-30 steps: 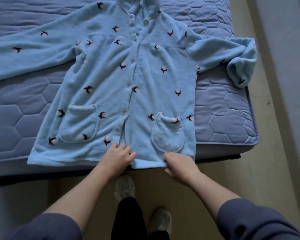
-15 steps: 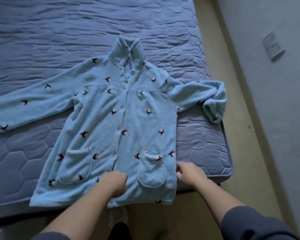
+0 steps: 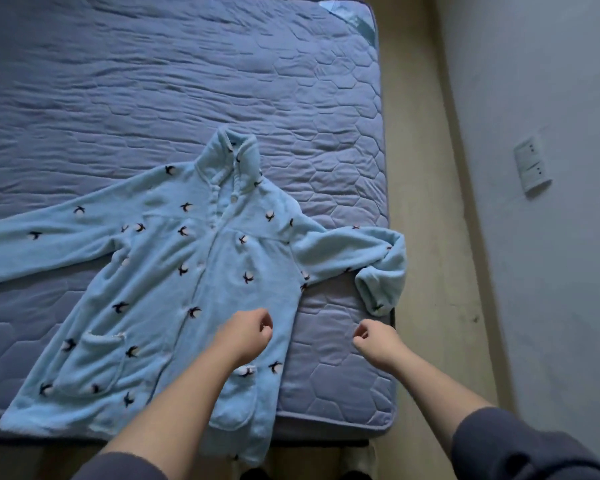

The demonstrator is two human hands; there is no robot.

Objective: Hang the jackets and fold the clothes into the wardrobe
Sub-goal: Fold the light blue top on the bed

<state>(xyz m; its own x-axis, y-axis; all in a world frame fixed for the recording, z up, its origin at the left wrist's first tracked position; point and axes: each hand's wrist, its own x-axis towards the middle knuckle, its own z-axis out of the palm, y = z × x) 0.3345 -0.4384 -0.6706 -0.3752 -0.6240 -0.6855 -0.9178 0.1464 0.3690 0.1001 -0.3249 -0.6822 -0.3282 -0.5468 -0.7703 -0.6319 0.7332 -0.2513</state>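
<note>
Over mattress (image 3: 333, 372), left hand (image 3: 245, 336), right hand (image 3: 376, 341) hover fisted.

sleeves (image 3: 520, 445): dark grey-blue | pushed up | forearms bare

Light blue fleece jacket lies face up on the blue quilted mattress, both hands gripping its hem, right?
No. The head view shows the left hand and right hand curled, holding nothing. The light blue fleece jacket does lie face up on the blue quilted mattress.

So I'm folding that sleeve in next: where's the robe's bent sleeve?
In the head view, right side: the bent sleeve lies at the right edge of the mattress, just beyond the right hand.
</note>
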